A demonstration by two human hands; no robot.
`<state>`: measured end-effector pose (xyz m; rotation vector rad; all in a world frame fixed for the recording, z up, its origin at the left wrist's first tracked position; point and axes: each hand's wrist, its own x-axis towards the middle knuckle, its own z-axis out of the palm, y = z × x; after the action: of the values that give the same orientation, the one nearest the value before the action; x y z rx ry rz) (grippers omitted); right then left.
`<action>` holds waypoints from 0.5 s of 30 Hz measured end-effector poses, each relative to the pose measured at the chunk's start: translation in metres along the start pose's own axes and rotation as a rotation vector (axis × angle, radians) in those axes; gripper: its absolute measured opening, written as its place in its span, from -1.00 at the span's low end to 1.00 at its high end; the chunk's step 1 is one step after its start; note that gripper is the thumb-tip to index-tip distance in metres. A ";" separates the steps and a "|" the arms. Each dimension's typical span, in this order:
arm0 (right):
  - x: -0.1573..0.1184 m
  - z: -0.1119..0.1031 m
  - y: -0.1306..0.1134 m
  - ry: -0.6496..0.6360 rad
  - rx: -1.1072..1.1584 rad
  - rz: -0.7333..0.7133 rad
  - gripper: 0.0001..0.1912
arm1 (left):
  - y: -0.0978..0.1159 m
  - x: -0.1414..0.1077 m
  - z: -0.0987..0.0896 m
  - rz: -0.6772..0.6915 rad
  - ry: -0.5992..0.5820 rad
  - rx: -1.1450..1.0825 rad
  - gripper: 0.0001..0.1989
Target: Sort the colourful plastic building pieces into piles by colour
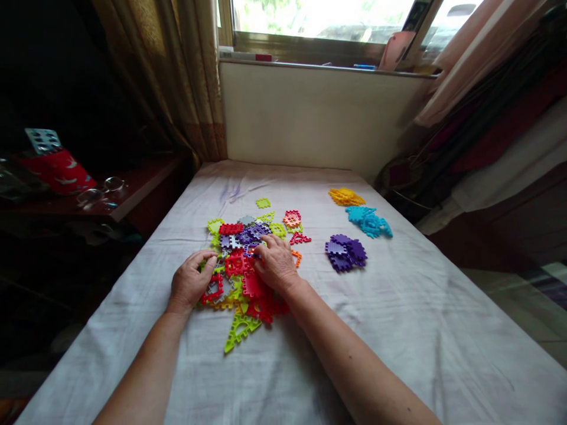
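Observation:
A mixed heap of toothed plastic building pieces in red, lime, purple and grey lies between my hands. My left hand (192,280) rests at the heap's left edge, thumb and index finger apart, beside a red square frame piece (214,287). Over the heap's right side, my right hand (277,260) has its fingers curled down, with the tips at a purple frame piece (250,250). Below that hand lies a red piece (253,284), partly covered. A lime triangular piece (241,330) sticks out at the near side.
Sorted piles of yellow pieces (346,196), blue pieces (370,221) and purple pieces (346,252) lie on the right of the cloth-covered surface (398,330). Glasses (104,190) and a red container (62,171) stand on a dark side table at left. Clothes hang at right.

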<state>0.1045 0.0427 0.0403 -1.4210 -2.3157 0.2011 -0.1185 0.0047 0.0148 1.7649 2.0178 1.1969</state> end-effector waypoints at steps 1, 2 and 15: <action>-0.001 0.000 0.000 0.013 0.010 -0.004 -0.80 | 0.000 0.000 0.000 0.001 -0.003 0.002 -0.63; -0.003 -0.001 0.001 0.032 0.022 -0.010 -0.82 | 0.000 0.000 0.000 0.001 -0.006 0.002 -0.63; -0.056 -0.048 0.100 0.425 0.136 0.454 -0.68 | 0.000 0.001 0.000 -0.005 -0.001 0.002 -0.64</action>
<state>0.2288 0.0361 0.0355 -1.7078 -1.5973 0.1624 -0.1190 0.0055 0.0155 1.7600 2.0223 1.1928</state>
